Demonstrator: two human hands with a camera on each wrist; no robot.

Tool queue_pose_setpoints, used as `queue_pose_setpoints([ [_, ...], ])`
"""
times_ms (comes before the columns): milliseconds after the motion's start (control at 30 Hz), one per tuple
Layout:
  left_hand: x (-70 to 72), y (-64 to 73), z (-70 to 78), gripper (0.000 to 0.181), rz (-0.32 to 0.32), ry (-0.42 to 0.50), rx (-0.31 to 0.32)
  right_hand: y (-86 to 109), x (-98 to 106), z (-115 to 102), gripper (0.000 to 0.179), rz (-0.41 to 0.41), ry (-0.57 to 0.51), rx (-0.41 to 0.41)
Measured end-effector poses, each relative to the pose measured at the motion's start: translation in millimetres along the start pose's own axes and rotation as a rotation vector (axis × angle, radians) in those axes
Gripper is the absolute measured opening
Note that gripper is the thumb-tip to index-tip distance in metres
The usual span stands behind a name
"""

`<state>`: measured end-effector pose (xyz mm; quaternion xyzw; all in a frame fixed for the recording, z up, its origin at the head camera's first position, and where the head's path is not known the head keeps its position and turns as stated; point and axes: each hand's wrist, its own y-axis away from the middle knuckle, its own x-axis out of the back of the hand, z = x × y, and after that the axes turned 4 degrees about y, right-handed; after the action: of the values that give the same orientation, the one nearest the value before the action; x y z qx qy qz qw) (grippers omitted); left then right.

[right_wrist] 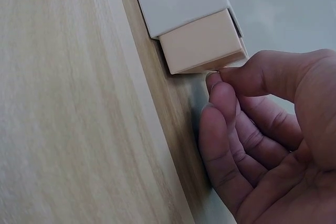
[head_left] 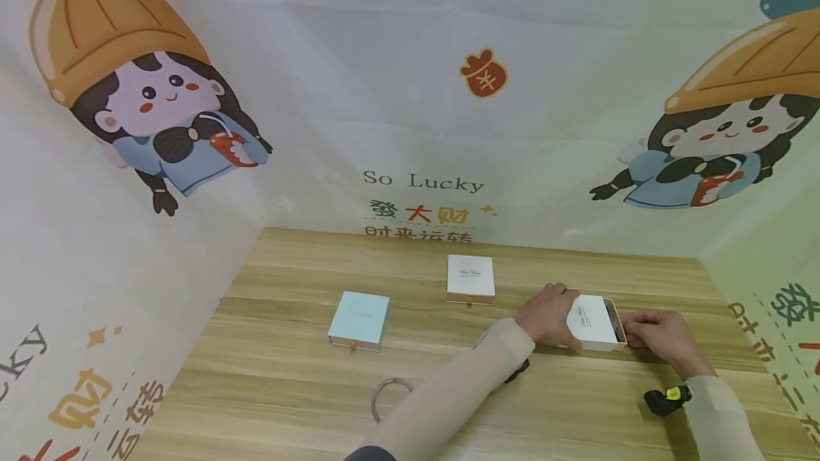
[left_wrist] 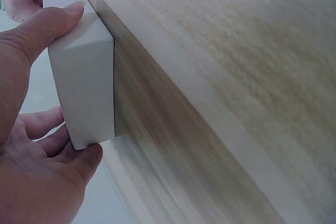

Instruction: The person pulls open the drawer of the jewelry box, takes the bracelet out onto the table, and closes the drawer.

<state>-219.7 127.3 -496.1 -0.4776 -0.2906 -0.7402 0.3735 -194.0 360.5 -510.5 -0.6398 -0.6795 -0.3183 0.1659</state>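
Note:
A white drawer-style gift box (head_left: 591, 321) lies on the right part of the wooden table, small print on its lid. My left hand (head_left: 551, 315) grips the sleeve from its left end, thumb on the near side and fingers round the far side. The beige inner drawer (right_wrist: 202, 45) sticks partly out of the sleeve's right end, and something dark shows inside it. At the drawer's front, the thumb and index finger of my right hand (head_left: 666, 336) pinch together; whatever lies between the fingertips is hidden.
A second white box (head_left: 470, 275) stands farther back, near the middle. To the left lies a light blue box (head_left: 360, 316) with a small tab. A ring-shaped object (head_left: 378, 395) is partly covered by my left sleeve. Printed cloth walls (head_left: 410, 126) border the table (head_left: 288, 375).

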Motion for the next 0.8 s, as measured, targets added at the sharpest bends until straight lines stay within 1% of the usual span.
queue_pose_setpoints([
  [200,-0.2,-0.4,0.6,0.093,-0.005,0.004,0.008,0.5,2.6,1.3,0.037,0.011,-0.002,-0.001],
  [533,-2.1,-1.5,-2.2,0.094,0.000,0.018,-0.001,-0.2,6.7,10.3,0.037,0.005,-0.028,0.004],
  [800,-1.2,-0.7,-0.4,0.094,-0.002,0.017,0.000,1.3,8.9,10.3,0.037,0.013,-0.015,-0.007],
])
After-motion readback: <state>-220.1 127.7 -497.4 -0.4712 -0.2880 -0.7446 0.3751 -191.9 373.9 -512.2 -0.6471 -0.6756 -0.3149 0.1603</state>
